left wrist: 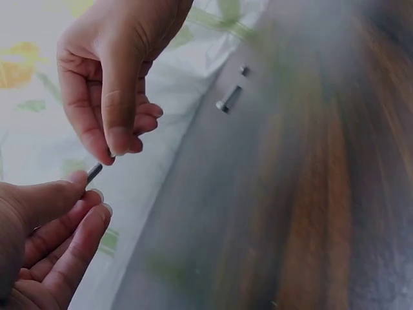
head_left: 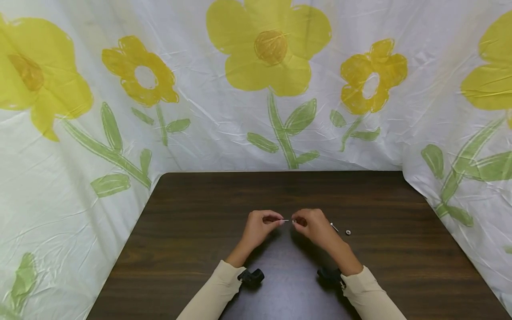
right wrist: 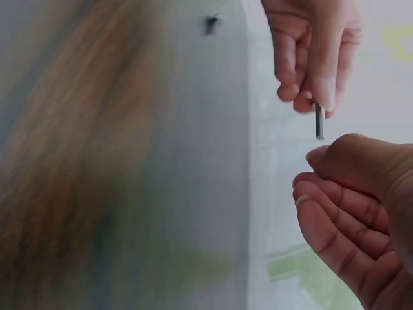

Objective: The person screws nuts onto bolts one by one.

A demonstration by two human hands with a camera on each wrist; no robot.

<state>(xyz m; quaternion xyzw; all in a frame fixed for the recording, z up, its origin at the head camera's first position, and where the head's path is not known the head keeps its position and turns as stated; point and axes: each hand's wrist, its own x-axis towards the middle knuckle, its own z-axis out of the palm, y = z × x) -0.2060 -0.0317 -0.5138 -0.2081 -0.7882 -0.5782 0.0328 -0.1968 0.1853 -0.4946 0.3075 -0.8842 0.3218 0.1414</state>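
Note:
My left hand [head_left: 258, 227] pinches a thin metal bolt [left wrist: 95, 172] between thumb and forefinger, its shank pointing toward the other hand. Facing it just to the right, my right hand [head_left: 316, 225] pinches a small silver nut [head_left: 294, 221], mostly hidden by the fingertips. A narrow gap separates bolt tip and nut in the head view. The shank [right wrist: 319, 123] also sticks out of the left fingertips in the right wrist view. On the table, right of the right hand, lie a second bolt [head_left: 334, 227] and a loose nut [head_left: 348, 232].
Both hands are above a dark wood-grain table [head_left: 192, 195]. A white cloth with yellow flowers [head_left: 224, 133] hangs behind the table and along its sides. Dark wrist cameras [head_left: 251, 277] sit on both wrists. A small dark thing [right wrist: 211, 24] is too blurred to identify.

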